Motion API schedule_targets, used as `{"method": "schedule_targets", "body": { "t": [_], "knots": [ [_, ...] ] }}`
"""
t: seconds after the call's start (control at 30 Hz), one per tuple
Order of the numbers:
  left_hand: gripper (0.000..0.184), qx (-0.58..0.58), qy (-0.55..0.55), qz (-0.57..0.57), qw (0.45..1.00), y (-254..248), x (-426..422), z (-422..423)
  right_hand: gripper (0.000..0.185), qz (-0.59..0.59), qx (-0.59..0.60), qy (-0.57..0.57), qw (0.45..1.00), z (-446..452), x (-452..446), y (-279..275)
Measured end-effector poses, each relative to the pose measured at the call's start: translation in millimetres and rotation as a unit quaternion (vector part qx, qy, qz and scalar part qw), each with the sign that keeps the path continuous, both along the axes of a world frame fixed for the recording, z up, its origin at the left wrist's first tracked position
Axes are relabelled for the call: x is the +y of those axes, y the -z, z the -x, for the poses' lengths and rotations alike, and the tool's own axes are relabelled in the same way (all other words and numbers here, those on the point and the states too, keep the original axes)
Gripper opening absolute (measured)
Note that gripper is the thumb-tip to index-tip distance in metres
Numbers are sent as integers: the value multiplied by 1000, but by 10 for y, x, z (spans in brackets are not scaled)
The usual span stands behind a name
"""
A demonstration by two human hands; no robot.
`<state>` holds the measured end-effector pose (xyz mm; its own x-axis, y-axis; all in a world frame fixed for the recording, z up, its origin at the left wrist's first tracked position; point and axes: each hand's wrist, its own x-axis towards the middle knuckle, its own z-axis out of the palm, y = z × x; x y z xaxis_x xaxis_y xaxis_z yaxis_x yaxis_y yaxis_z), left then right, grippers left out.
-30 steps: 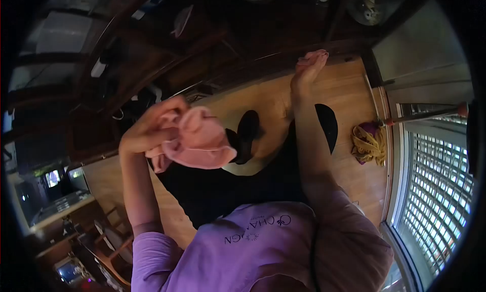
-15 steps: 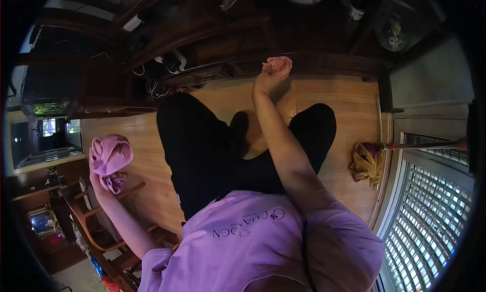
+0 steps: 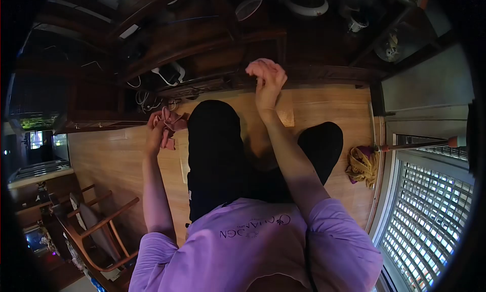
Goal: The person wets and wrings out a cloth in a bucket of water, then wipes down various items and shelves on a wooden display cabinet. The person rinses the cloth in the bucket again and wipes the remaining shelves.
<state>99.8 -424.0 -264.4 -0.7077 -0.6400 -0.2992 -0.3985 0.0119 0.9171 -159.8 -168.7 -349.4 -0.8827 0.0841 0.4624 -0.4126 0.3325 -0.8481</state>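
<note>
My left hand is closed around a crumpled pink cloth, whose folds hang out past the fingers, just left of my bent knee and in front of the dark cabinet. Further right, my right hand reaches up to the edge of the dark wooden cabinet with its fingers bunched on a smaller pink cloth. Whether that cloth touches the wood I cannot tell.
White cables and a white plug strip lie by the cabinet. A wooden chair stands at lower left. At right, a mop with a yellowish head rests on the wooden floor near a latticed door.
My left hand has swung in from the far left toward the cabinet, bringing its pink cloth beside my knee. My right hand has shifted slightly, its cloth now pointing more to the left.
</note>
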Motion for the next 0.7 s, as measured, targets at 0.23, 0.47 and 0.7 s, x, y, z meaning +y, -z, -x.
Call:
{"method": "schedule_targets", "body": {
  "t": [0.23, 0.47, 0.7],
  "knots": [
    [18, -7, 17, 18, 1000, 398, -51, 21, 43, 97, 118, -36, 988, 70, 557, -965],
    [22, -8, 7, 7, 1000, 787, -266, 42, 35, 242, 0, -248, 938, 536, 406, -1084],
    [28, -17, -4, -56, 998, 1047, -431, -34, 38, 34, 144, -19, 989, 279, 200, -344]
  ]
}}
